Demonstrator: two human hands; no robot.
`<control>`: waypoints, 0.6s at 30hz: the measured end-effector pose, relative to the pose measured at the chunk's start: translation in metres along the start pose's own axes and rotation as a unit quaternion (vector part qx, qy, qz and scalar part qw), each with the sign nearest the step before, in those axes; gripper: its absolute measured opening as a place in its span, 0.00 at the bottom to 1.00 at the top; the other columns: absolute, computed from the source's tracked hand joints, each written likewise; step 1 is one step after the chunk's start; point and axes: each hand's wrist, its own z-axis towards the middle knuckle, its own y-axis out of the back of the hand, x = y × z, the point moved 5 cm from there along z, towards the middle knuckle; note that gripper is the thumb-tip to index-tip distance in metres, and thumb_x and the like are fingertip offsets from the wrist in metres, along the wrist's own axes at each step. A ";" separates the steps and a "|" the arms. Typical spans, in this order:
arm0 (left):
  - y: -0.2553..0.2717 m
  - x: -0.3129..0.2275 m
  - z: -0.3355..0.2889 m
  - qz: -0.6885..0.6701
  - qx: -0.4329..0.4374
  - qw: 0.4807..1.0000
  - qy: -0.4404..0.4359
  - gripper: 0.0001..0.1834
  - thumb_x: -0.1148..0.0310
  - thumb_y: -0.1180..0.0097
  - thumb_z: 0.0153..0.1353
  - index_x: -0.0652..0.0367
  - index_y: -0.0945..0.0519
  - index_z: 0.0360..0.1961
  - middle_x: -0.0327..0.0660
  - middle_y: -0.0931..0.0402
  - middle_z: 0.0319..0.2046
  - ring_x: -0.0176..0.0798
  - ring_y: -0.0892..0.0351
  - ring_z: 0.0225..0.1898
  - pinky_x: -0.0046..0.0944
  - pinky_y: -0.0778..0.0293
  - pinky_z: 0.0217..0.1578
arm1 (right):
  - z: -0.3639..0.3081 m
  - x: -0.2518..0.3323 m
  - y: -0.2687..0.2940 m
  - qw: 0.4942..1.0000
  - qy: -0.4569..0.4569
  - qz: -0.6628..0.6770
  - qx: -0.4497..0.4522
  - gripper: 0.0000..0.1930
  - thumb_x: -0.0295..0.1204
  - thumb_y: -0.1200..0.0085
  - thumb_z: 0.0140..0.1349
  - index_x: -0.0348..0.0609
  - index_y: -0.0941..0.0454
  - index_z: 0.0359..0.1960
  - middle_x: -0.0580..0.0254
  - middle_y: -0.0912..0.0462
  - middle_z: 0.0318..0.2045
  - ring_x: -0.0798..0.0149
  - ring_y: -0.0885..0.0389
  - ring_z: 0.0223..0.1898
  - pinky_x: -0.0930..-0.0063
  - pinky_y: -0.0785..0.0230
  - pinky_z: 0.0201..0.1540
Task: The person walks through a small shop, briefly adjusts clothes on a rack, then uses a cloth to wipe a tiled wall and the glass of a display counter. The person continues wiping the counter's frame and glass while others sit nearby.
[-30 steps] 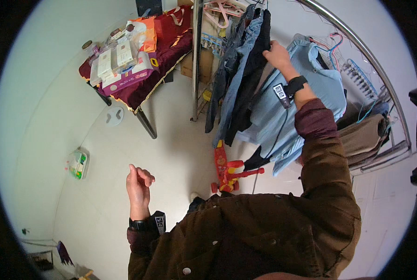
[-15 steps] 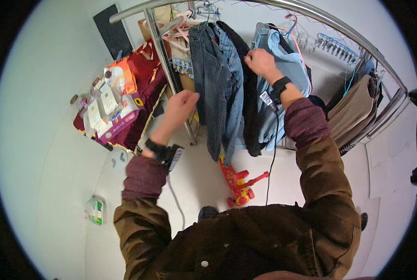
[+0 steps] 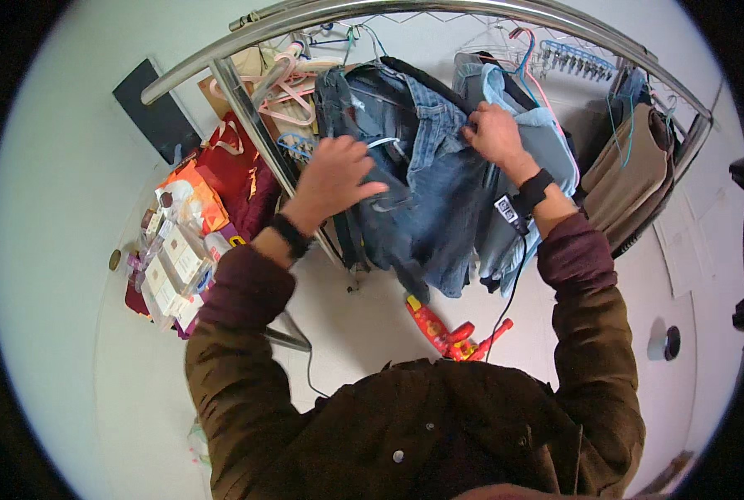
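Observation:
A blue denim jacket point(image 3: 443, 187) hangs on the rail, its front spread so the inside and a bit of white hanger show. My right hand point(image 3: 499, 135) pinches the jacket's right front edge near the collar. Over the left front panel is my left hand point(image 3: 334, 179), thumb stretched away from the curved fingers; it is slightly blurred, and I see no cloth gripped in it. Right of the jacket hangs a light blue garment point(image 3: 547, 150) on a pink hanger.
A metal clothes rack point(image 3: 372, 18) arches across the top. Pink hangers point(image 3: 287, 92) hang at left, brown clothes point(image 3: 630, 179) at right. A table piled with boxes point(image 3: 176, 262) stands left. A red toy point(image 3: 447, 329) lies on the floor, and cables run down from both wrists.
The denim jacket has been spread at the front. My right hand has moved from the dark garment's edge to the jacket, and my left hand has shifted over its left panel, thumb now apart.

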 end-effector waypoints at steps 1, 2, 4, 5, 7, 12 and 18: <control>0.005 0.014 -0.015 0.018 0.023 0.999 0.019 0.21 0.48 0.43 0.48 0.57 0.24 0.24 0.39 0.30 0.34 0.44 0.32 0.39 0.42 0.37 0.38 | 0.002 -0.005 -0.001 1.000 -0.001 0.000 -0.011 0.11 0.38 0.44 0.50 0.42 0.19 0.27 0.55 0.25 0.31 0.53 0.26 0.40 0.57 0.32 0.41; 0.014 0.028 -0.028 0.019 0.013 1.000 0.021 0.19 0.51 0.41 0.48 0.57 0.24 0.25 0.40 0.30 0.34 0.45 0.32 0.39 0.43 0.36 0.38 | 0.006 -0.009 0.000 1.000 0.009 -0.002 -0.010 0.11 0.37 0.44 0.50 0.42 0.19 0.27 0.56 0.25 0.31 0.53 0.26 0.40 0.57 0.33 0.41; 0.019 0.050 -0.042 0.027 0.030 0.998 0.044 0.17 0.54 0.40 0.48 0.58 0.24 0.25 0.40 0.30 0.34 0.45 0.32 0.41 0.43 0.36 0.40 | 0.007 -0.009 0.008 0.997 0.032 -0.013 -0.066 0.10 0.36 0.42 0.46 0.41 0.21 0.23 0.54 0.25 0.28 0.51 0.26 0.36 0.59 0.31 0.38; 0.019 0.055 -0.046 0.027 0.026 0.998 0.053 0.16 0.55 0.40 0.48 0.58 0.24 0.25 0.40 0.29 0.34 0.46 0.32 0.42 0.43 0.36 0.41 | 0.006 -0.007 0.010 0.998 0.026 -0.013 -0.060 0.10 0.36 0.42 0.46 0.41 0.21 0.23 0.54 0.25 0.27 0.51 0.26 0.36 0.58 0.32 0.38; 0.017 0.063 -0.047 0.019 0.049 0.996 0.072 0.14 0.57 0.40 0.49 0.58 0.24 0.25 0.41 0.28 0.36 0.46 0.31 0.43 0.44 0.36 0.43 | 0.001 0.004 0.019 0.997 0.001 -0.029 -0.067 0.10 0.36 0.42 0.46 0.42 0.21 0.24 0.54 0.25 0.27 0.51 0.26 0.35 0.58 0.32 0.38; 0.007 0.035 -0.009 -0.022 -0.025 0.999 0.011 0.13 0.60 0.41 0.50 0.56 0.23 0.32 0.39 0.29 0.37 0.45 0.31 0.42 0.44 0.36 0.42 | -0.036 0.078 0.005 0.995 -0.030 0.097 0.017 0.27 0.58 0.51 0.53 0.45 0.17 0.24 0.57 0.25 0.33 0.54 0.30 0.44 0.58 0.39 0.42; -0.021 -0.004 0.041 -0.121 -0.066 0.989 -0.053 0.16 0.62 0.42 0.51 0.56 0.24 0.40 0.41 0.27 0.43 0.46 0.31 0.48 0.44 0.36 0.46 | -0.055 0.109 -0.012 0.979 -0.017 0.202 -0.032 0.23 0.49 0.59 0.63 0.47 0.17 0.33 0.58 0.25 0.34 0.54 0.30 0.41 0.60 0.40 0.44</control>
